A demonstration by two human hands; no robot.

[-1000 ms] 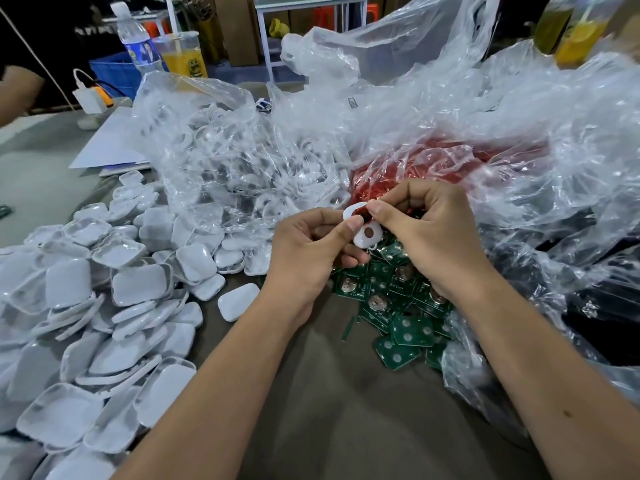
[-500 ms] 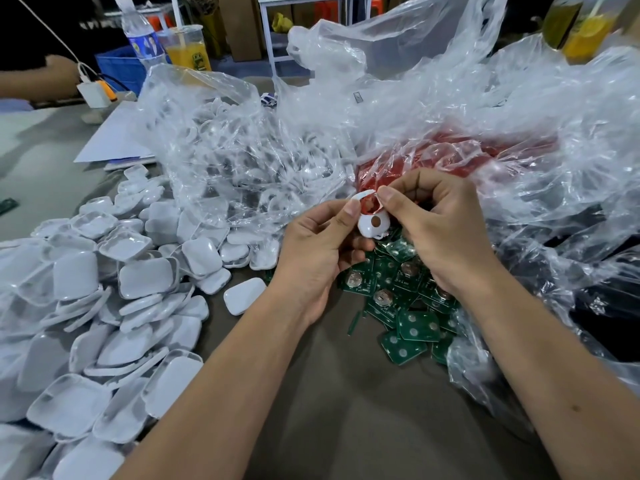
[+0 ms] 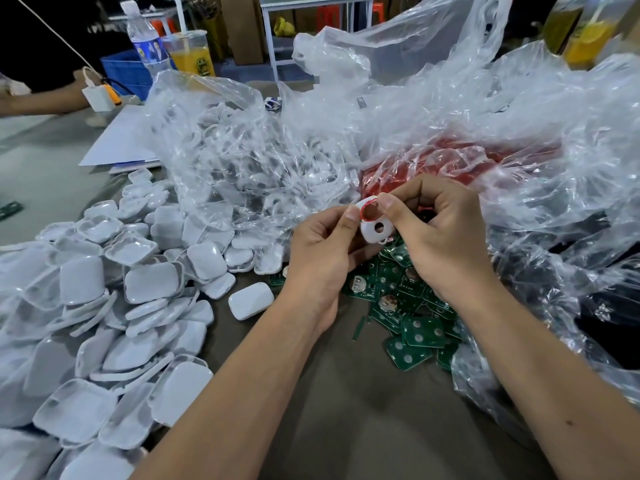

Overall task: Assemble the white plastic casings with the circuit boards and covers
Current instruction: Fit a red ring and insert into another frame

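Your left grip (image 3: 322, 251) and right grip (image 3: 440, 230) both pinch one white casing (image 3: 375, 225), holes visible, no board in yet. Circuit boards (image 3: 412, 313) just below the grips; loose covers (image 3: 138, 289) piled to their left. Bulk of assembly remains.

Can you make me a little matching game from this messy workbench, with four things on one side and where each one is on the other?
Things:
1. white casing with round holes
2. green circuit boards
3. pile of white covers
4. orange drink cup

Places:
A. heaped on the table at the left
B. standing at the far edge, beside a water bottle
C. pinched between the left hand and right hand
D. scattered on the table under the hands

Pairs: 1-C, 2-D, 3-A, 4-B
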